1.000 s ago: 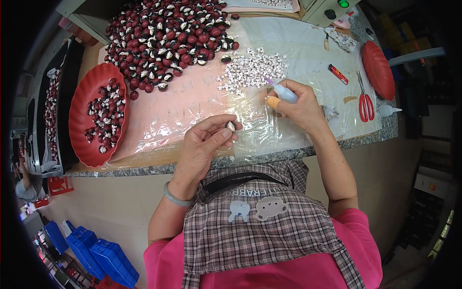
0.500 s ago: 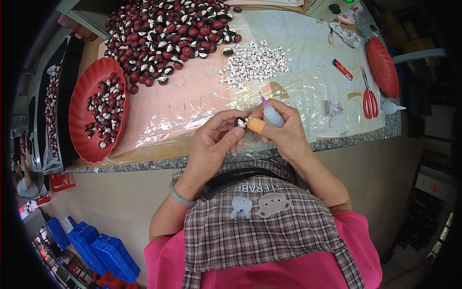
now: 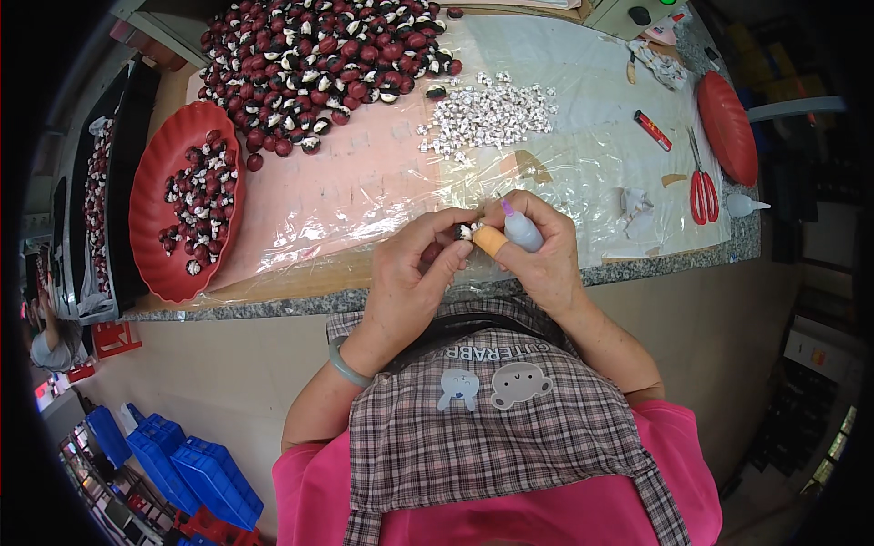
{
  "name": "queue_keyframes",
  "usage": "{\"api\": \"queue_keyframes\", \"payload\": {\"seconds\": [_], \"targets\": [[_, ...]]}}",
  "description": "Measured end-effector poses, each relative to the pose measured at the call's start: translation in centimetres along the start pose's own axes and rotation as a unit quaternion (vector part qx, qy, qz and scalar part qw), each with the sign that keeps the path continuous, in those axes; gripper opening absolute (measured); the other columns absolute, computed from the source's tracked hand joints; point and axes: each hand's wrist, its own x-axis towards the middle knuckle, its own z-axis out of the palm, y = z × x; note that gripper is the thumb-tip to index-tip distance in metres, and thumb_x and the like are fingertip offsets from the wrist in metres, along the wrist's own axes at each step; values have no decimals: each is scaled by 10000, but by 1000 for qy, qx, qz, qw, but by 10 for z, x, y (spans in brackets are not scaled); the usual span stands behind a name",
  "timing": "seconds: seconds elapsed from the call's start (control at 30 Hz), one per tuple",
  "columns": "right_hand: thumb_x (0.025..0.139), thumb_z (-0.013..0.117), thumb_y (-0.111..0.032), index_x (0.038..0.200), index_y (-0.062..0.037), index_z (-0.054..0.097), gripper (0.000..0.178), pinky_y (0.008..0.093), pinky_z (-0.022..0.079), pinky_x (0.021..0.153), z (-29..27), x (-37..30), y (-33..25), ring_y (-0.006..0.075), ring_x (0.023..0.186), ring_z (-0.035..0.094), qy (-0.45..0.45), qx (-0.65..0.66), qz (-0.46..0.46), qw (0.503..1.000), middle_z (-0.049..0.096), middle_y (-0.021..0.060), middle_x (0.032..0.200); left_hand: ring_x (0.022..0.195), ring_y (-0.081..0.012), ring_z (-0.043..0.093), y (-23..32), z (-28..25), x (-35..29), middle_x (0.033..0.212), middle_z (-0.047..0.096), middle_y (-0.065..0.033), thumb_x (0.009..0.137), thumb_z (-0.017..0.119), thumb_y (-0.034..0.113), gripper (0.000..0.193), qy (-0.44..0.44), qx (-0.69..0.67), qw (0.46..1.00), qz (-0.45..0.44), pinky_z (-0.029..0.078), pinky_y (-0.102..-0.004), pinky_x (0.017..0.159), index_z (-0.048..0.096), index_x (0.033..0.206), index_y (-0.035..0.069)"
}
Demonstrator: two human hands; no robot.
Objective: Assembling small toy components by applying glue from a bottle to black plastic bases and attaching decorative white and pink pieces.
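Note:
Near the table's front edge, my left hand [image 3: 410, 278] pinches a small round black, white and dark red piece [image 3: 462, 233] between thumb and fingers. My right hand [image 3: 553, 264] is closed around a small translucent squeeze bottle [image 3: 523, 233] with a purple nozzle. An orange finger cover [image 3: 491, 240] sits on my right thumb, and its tip meets the white part of the piece. Whether the right fingertips also grip a small white bit there, I cannot tell. Beyond my hands lies a scattered heap of tiny white pieces [image 3: 496, 114].
A big pile of dark red, black and white balls [image 3: 319, 68] covers the far left. Nearer, a red scalloped tray [image 3: 150, 214] holds several pieces. Red-handled scissors [image 3: 703, 196], a red tube [image 3: 653, 131], another red tray [image 3: 728, 127] and a second bottle [image 3: 742, 204] lie right.
Both hands have shifted slightly right, still together at the piece. The bottle has tipped, so its nozzle shows shorter. My left fingers have closed in more around the piece.

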Motion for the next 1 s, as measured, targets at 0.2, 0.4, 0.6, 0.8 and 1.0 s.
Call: {"api": "queue_keyframes", "payload": {"seconds": [0.2,0.4,0.6,0.8,1.0], "targets": [[759,710,-19,825,4,620,114,242,461,648,-5,-5,-2,92,714,571,-12,-129,-77,989,629,48,792,748,-258,621,5,0,-1,916,600,-151,869,568,-4,285,7,188,977,103,502,-329,664,570,1154,-12],[751,711,-9,813,11,621,111,253,462,633,-1,-8,-2,112,692,577,-6,-155,-60,986,629,63,768,825,-341,592,0,-3,3,958,577,-179,847,552,-32,251,-10,253,947,197,491,-387,702,560,1098,-26],[757,706,-10,815,7,612,112,277,456,587,6,-10,-2,122,643,558,-5,-111,-29,993,608,67,739,843,-354,589,0,-8,-1,960,576,-192,831,550,-46,258,-14,262,942,209,489,-401,729,554,1089,-31],[805,660,33,998,-20,652,201,198,458,563,3,2,-15,59,686,558,-61,19,33,997,624,26,876,752,-132,542,2,-25,-1,972,599,-99,913,496,68,188,-42,-183,980,-61,436,-235,606,533,1095,41],[805,590,86,1036,-19,644,259,195,479,586,-13,1,-9,63,759,592,-66,4,59,996,666,50,973,688,-106,539,10,-91,21,896,610,-61,883,571,83,86,176,-34,984,-3,408,-227,540,568,961,48]]}}
